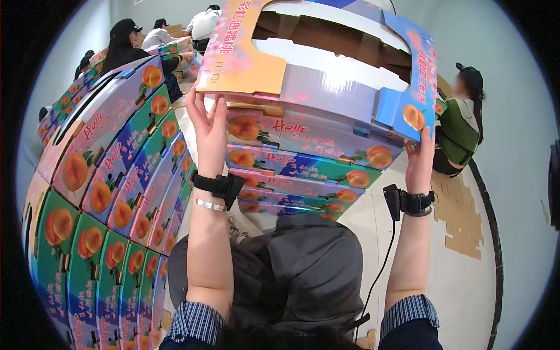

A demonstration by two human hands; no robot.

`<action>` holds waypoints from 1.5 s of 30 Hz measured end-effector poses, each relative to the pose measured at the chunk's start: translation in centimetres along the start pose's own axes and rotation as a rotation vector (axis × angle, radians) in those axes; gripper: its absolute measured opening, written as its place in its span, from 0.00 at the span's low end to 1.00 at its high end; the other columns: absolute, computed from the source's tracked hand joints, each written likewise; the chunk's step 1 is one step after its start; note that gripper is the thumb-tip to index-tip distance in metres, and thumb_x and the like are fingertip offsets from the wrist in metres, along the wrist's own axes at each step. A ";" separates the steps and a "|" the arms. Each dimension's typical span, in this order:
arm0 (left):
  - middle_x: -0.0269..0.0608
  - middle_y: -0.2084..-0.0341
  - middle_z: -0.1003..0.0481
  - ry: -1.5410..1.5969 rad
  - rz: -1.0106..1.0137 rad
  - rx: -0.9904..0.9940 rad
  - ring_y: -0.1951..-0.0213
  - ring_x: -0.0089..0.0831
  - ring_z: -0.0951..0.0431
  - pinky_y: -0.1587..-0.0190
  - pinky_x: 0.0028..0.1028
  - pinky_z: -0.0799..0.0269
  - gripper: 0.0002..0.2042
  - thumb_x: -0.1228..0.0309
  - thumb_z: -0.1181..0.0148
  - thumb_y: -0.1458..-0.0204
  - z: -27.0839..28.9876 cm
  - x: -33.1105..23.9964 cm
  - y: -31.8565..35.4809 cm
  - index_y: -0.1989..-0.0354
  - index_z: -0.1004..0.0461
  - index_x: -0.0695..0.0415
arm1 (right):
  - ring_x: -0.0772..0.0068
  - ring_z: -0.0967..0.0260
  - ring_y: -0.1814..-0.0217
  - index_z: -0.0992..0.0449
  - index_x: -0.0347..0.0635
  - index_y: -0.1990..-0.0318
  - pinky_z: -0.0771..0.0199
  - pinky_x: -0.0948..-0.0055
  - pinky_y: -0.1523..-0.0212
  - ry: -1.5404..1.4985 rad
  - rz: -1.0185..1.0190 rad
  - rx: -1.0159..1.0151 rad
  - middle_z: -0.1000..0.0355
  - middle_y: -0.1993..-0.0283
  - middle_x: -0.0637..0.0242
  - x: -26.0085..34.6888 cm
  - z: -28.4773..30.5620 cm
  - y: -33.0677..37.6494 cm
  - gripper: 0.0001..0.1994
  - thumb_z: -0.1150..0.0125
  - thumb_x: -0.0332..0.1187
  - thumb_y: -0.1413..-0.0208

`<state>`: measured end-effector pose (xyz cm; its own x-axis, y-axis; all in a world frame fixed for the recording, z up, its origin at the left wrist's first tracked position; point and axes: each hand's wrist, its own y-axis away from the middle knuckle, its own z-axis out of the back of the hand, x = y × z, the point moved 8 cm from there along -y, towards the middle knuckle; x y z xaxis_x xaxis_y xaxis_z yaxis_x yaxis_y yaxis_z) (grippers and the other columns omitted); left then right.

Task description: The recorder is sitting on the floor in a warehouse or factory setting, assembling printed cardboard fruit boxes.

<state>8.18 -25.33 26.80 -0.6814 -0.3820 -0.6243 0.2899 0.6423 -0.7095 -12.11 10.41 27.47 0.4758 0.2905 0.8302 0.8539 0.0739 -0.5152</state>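
— What's up top there?

— A folded fruit box (326,76), printed with peaches on blue and pink, its open top turned toward the camera. Inside I see only brown cardboard walls and a pale gap; whether anything lies in it, I cannot tell.

— And where does it sit?

— On top of a stack of boxes (297,169) of the same print, straight ahead of the person. The top box is tilted and overhangs the stack's upper edge on both sides.

— The hands?

— The left hand (207,125) is raised flat against the box's left lower corner, fingers stretched upward and fairly wide, pressing the side. The right hand (420,163) grips the right lower corner from beneath, fingers closed narrowly on the edge. Both wrists wear black straps (219,185); a cable (382,262) hangs from the right one.

— Anything beside it?

— A tall wall of boxes (111,198) fills the left side, stacked edge to edge. Flattened brown cardboard (461,216) lies on the floor at right, and a seated person (461,122) is beyond it.
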 end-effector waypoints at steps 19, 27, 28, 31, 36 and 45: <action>0.46 0.40 0.59 -0.089 0.108 0.117 0.40 0.34 0.55 0.41 0.29 0.59 0.34 0.69 0.50 0.49 -1.0 2.2 -0.5 0.39 0.64 0.56 | 0.75 0.44 0.48 0.39 0.41 0.50 0.48 0.73 0.47 -0.057 -0.012 -0.039 0.39 0.50 0.67 0.1 -2.0 -1.3 0.23 0.54 0.49 0.47; 0.54 0.45 0.51 -0.178 0.160 0.114 0.43 0.43 0.58 0.42 0.36 0.67 0.36 0.60 0.49 0.53 -0.7 4.2 -1.3 0.39 0.62 0.56 | 0.71 0.48 0.43 0.45 0.37 0.46 0.52 0.73 0.44 0.104 0.064 -0.237 0.45 0.45 0.63 -0.4 -1.4 -1.1 0.28 0.56 0.50 0.46; 0.55 0.45 0.51 -0.180 0.205 0.114 0.44 0.43 0.57 0.43 0.36 0.66 0.36 0.59 0.49 0.52 -0.7 4.7 -1.2 0.39 0.62 0.56 | 0.68 0.52 0.40 0.51 0.34 0.43 0.54 0.71 0.42 0.111 0.047 -0.174 0.51 0.42 0.59 -0.5 -1.8 -1.0 0.33 0.56 0.52 0.47; 0.55 0.46 0.51 -0.161 0.215 0.092 0.45 0.42 0.55 0.43 0.36 0.63 0.36 0.58 0.50 0.52 -0.8 4.7 -1.1 0.39 0.62 0.54 | 0.68 0.53 0.40 0.52 0.33 0.42 0.56 0.71 0.41 0.144 0.028 -0.186 0.52 0.41 0.58 -1.3 -1.6 -1.0 0.35 0.56 0.53 0.48; 0.54 0.48 0.51 -0.214 0.184 0.045 0.46 0.45 0.53 0.44 0.39 0.60 0.35 0.54 0.53 0.52 -0.8 4.9 -1.3 0.40 0.60 0.54 | 0.69 0.52 0.40 0.53 0.33 0.42 0.56 0.71 0.41 0.089 -0.003 -0.156 0.50 0.42 0.59 -1.1 -1.7 -1.2 0.35 0.55 0.53 0.48; 0.58 0.48 0.49 -0.524 0.144 0.015 0.45 0.47 0.50 0.43 0.38 0.59 0.34 0.52 0.57 0.50 -0.9 5.3 -0.7 0.42 0.59 0.63 | 0.66 0.56 0.38 0.57 0.33 0.40 0.58 0.70 0.40 0.098 -0.037 -0.191 0.56 0.39 0.55 -1.4 -0.8 -0.8 0.37 0.57 0.54 0.48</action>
<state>3.78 -27.24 24.31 -0.2085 -0.5737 -0.7921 0.3677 0.7045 -0.6071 -13.30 9.15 26.89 0.4537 0.1962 0.8693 0.8911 -0.1021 -0.4421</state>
